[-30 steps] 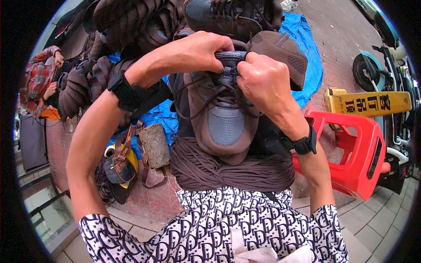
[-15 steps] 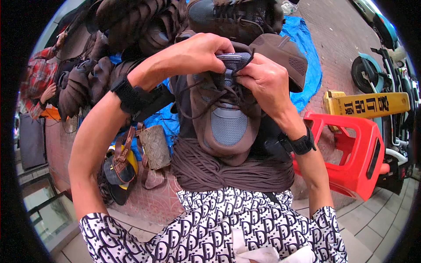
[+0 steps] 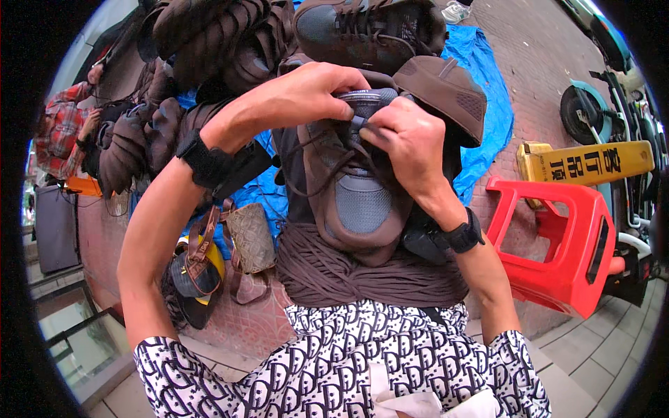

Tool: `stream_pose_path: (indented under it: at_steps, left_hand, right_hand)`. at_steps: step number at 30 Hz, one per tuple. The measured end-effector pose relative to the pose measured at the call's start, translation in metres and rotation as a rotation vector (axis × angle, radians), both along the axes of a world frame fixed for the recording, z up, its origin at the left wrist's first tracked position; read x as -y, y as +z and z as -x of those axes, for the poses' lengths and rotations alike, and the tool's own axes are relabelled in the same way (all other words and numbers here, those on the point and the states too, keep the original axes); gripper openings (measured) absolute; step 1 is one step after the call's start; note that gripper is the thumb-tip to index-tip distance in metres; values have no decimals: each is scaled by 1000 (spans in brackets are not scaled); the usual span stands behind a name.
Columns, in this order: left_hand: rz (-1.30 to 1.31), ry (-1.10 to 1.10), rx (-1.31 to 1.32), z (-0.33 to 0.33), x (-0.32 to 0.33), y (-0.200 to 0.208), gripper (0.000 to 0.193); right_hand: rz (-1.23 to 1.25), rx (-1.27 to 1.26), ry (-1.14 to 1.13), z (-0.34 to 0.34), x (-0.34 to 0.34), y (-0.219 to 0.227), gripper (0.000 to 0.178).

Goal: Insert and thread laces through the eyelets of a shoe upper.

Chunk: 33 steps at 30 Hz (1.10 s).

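A brown sneaker (image 3: 352,202) with a grey mesh toe panel rests toe-down on a thick bundle of brown laces (image 3: 362,275) in my lap. My left hand (image 3: 313,87) pinches the grey tongue at the top of the shoe. My right hand (image 3: 408,143) grips the tongue and the brown lace from the right side. Loose lace loops hang over the shoe's left side. Both wrists wear black bands.
More brown and dark sneakers (image 3: 369,28) lie on a blue tarp (image 3: 481,90) on brick paving. A red plastic stool (image 3: 564,237) lies tipped at right, a yellow barrier (image 3: 592,164) and scooter wheels behind it. Bags (image 3: 244,237) sit left. A person in a plaid shirt (image 3: 59,129) is far left.
My hands have shifted slightly upward on the shoe's tongue, and the fingers have closed tighter around the lace. The shoe stays on the lace bundle.
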State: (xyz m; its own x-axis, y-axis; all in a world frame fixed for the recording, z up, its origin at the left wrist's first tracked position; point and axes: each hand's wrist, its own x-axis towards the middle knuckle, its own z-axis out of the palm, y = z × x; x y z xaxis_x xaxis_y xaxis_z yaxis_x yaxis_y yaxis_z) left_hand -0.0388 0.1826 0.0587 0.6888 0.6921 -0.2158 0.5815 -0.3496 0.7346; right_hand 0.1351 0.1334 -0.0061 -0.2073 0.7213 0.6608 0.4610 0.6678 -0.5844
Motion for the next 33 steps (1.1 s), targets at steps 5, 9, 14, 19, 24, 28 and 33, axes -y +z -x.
stream_pose_path:
  at_steps: [5, 9, 14, 19, 24, 28, 33]
  left_hand:
    - [67, -9, -9, 1, -4, 3, 38]
    - [90, 19, 14, 0, -5, 0, 38]
    - [156, -3, 69, -4, -13, 0, 39]
    - [201, 156, 89, -4, -4, 12, 37]
    - [174, 208, 125, -4, -8, 7, 34]
    - [153, 118, 165, -1, -3, 16, 33]
    - [-21, -99, 135, -2, -9, 13, 20]
  right_hand:
    - [-49, 115, -66, 0, 5, 3, 8]
    - [29, 87, -8, -5, 6, 9, 8]
    - [64, -35, 44, 6, 4, 18, 8]
    - [257, -39, 172, -12, -2, 23, 18]
    - [155, 24, 191, -9, -10, 43, 13]
    - [-46, 26, 254, -7, 1, 55, 19]
    - [-400, 546, 106, 6, -9, 41, 19]
